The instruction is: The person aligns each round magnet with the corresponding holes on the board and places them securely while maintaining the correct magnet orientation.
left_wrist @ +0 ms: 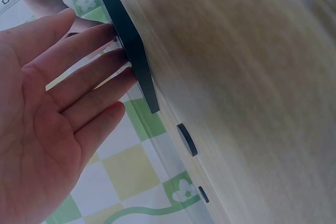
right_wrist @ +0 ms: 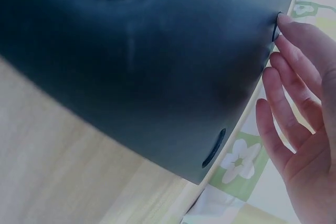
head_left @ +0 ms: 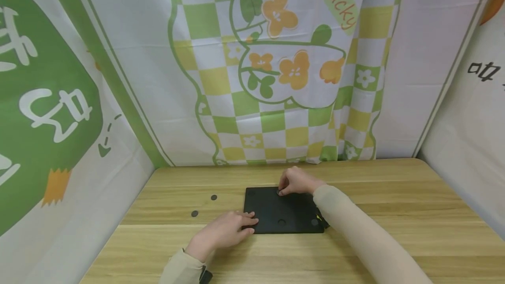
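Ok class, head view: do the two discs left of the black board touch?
No, wooden table shows between the nearer disc and the farther disc.

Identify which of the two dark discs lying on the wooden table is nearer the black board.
The rear disc, closer to the curtain; the front disc lies farther left, leaving a wider gap to the board.

"Lucky" (head_left: pixel 339 2) in orange letters, slanting down pale-green patch (head_left: pixel 334 8) on back curtain (head_left: pixel 248 119). Left curtain (head_left: pixel 130 179): large white characters (head_left: pixel 67 119) on green shape (head_left: pixel 59 71), not legible to me; dashed arrow (head_left: pixel 104 149) beside, head down. Right curtain (head_left: pixel 469 135): dark characters (head_left: pixel 484 70), cut off.
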Action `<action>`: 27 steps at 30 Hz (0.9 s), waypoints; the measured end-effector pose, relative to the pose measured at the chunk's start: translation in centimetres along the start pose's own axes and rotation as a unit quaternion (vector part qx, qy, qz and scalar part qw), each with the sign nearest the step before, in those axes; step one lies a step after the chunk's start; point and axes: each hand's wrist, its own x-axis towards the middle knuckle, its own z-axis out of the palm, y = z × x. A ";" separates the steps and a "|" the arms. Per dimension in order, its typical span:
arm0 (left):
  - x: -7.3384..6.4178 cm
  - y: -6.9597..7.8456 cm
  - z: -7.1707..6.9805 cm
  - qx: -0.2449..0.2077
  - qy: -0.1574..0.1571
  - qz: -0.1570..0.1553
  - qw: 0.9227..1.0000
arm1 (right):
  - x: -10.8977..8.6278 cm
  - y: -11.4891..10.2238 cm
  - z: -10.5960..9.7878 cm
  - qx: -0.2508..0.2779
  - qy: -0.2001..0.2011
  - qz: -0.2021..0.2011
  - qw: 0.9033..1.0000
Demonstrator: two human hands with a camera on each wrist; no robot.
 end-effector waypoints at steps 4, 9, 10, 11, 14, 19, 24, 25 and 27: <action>0.0 0.0 0.0 0.003 -0.001 0.000 1.000 | 0.0 0.0 0.1 -0.006 0.001 0.004 1.000; 0.0 0.0 0.0 0.003 -0.002 -0.002 1.000 | 0.0 0.0 0.1 -0.004 0.001 0.002 1.000; 0.0 0.0 0.1 0.002 -0.002 -0.002 1.000 | -0.1 0.0 0.1 -0.002 0.001 0.000 1.000; 0.0 0.0 0.1 0.001 -0.002 -0.003 1.000 | -0.1 0.0 0.1 -0.002 0.002 -0.002 1.000; 0.0 0.0 0.1 0.001 -0.001 -0.003 1.000 | 0.0 0.1 0.1 -0.003 0.001 -0.008 1.000; 0.1 -0.1 0.1 0.004 0.000 -0.002 1.000 | 0.0 0.2 0.1 -0.004 -0.001 -0.016 1.000; 0.1 -0.1 0.2 0.006 -0.001 -0.004 1.000 | -0.1 0.2 0.1 -0.004 -0.001 -0.020 1.000; 0.1 -0.1 0.2 0.007 0.000 -0.004 1.000 | -0.1 0.2 0.1 -0.005 -0.002 -0.017 1.000; 0.1 -0.1 0.2 0.007 0.000 -0.005 1.000 | -0.1 0.2 0.1 -0.005 -0.003 -0.013 1.000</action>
